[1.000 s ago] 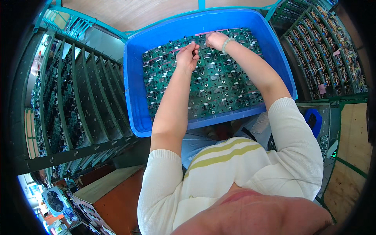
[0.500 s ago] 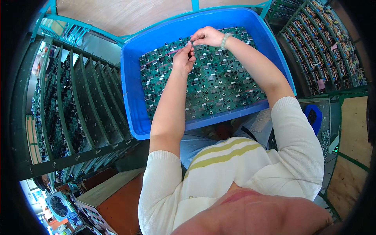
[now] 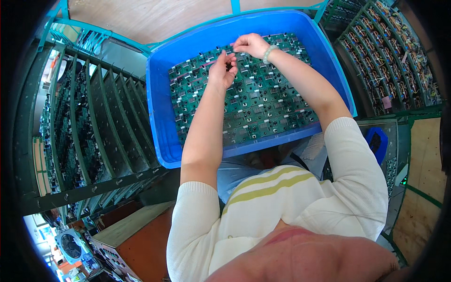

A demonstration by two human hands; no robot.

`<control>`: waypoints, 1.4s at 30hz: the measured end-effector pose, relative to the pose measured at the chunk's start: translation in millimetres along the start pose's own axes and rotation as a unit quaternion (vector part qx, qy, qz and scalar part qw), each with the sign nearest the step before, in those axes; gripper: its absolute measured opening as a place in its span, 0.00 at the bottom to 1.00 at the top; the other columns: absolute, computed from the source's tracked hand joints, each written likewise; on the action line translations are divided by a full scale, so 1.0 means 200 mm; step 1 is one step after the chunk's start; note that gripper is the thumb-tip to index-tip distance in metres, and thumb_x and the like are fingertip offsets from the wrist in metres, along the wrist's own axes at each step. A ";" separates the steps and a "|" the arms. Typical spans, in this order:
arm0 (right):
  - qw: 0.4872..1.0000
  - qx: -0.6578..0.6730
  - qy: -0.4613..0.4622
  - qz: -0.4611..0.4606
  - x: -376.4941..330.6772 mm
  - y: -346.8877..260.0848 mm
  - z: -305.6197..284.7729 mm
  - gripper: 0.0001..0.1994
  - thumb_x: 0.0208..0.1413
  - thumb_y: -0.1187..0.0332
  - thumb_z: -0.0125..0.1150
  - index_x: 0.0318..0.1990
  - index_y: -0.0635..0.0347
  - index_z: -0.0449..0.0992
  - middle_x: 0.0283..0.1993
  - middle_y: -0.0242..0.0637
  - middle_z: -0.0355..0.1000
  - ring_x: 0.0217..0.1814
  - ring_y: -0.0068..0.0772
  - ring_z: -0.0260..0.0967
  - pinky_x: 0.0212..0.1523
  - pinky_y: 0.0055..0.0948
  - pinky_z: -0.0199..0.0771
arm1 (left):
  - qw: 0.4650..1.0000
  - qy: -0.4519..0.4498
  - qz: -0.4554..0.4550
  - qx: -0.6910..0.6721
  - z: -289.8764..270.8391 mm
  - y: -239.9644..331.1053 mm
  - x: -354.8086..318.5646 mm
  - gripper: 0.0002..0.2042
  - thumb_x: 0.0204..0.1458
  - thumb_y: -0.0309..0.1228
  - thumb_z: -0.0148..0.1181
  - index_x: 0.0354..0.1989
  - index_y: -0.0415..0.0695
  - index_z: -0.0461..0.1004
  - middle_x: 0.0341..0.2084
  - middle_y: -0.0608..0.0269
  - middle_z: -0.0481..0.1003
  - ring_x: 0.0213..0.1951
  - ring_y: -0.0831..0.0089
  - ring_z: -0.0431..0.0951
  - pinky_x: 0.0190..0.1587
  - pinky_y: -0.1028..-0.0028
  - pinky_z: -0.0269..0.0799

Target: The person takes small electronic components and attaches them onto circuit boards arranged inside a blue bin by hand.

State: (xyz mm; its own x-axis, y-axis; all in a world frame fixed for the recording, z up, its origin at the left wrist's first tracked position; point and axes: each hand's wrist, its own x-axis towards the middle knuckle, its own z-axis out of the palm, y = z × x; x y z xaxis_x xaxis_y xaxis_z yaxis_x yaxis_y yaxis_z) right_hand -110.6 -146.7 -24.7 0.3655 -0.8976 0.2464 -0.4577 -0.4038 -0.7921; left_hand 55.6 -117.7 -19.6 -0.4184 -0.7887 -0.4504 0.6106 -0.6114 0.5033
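Note:
A large blue plastic tub (image 3: 162, 124) holds rows of green circuit boards (image 3: 253, 105) fitted with small black, white and display parts. Over the far part of the boards, my left hand (image 3: 221, 73) has its fingers curled in; a dark spot shows between them, too small to name. Just to its right and slightly farther, my right hand (image 3: 252, 46), with a pale beaded bracelet (image 3: 269, 54) at the wrist, is closed in a pinch. A bit of pink shows at its fingertips; what they hold is unclear. The two hands are apart.
At the left stands a dark green slotted rack (image 3: 110, 113), part of it filled with boards. Another rack (image 3: 385, 56) at the right holds wired boards. A wooden panel (image 3: 164, 16) rises behind the tub. A blue bin (image 3: 377, 143) sits at the right, an orange-brown box (image 3: 145, 244) at lower left.
My hands, which met fingertip to fingertip over the boards, have separated. The right hand has shifted a little to the right; the left stays nearly in place, its fingertips lower.

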 end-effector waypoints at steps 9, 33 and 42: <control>0.941 -0.332 -0.033 0.050 -0.01 0.19 0.05 0.03 0.38 0.70 0.52 0.22 0.58 0.70 0.28 0.42 0.67 0.33 0.43 0.66 0.33 0.37 0.65 | 0.998 0.016 0.030 0.058 -0.02 0.00 0.04 0.07 0.49 0.22 0.42 0.36 0.33 0.62 0.27 0.53 0.69 0.19 0.78 0.63 0.14 0.84 0.55; 0.868 -0.453 -0.085 0.184 0.07 -0.09 0.11 0.08 0.41 0.72 0.49 0.30 0.62 0.73 0.36 0.48 0.68 0.40 0.44 0.67 0.39 0.37 0.67 | 0.994 0.024 0.072 0.079 -0.01 -0.03 -0.02 0.02 0.45 0.24 0.52 0.27 0.39 0.69 0.19 0.66 0.68 0.18 0.83 0.63 0.14 0.86 0.54; 0.997 0.062 0.010 0.045 -0.02 -0.02 0.04 0.11 0.50 0.64 0.49 0.34 0.60 0.73 0.25 0.35 0.70 0.24 0.24 0.64 0.25 0.24 0.65 | 0.992 0.043 0.057 0.101 0.00 -0.06 0.02 0.09 0.47 0.34 0.53 0.24 0.43 0.63 0.16 0.68 0.63 0.16 0.81 0.60 0.13 0.84 0.52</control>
State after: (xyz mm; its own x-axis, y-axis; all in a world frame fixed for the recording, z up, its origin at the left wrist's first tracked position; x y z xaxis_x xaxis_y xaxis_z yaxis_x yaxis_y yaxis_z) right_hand -104.4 -140.6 -27.3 0.3103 -0.9331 0.1814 -0.3838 -0.2976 -0.8741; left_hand 45.8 -113.1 -27.4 -0.2897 -0.8507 -0.4386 0.4995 -0.5252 0.6890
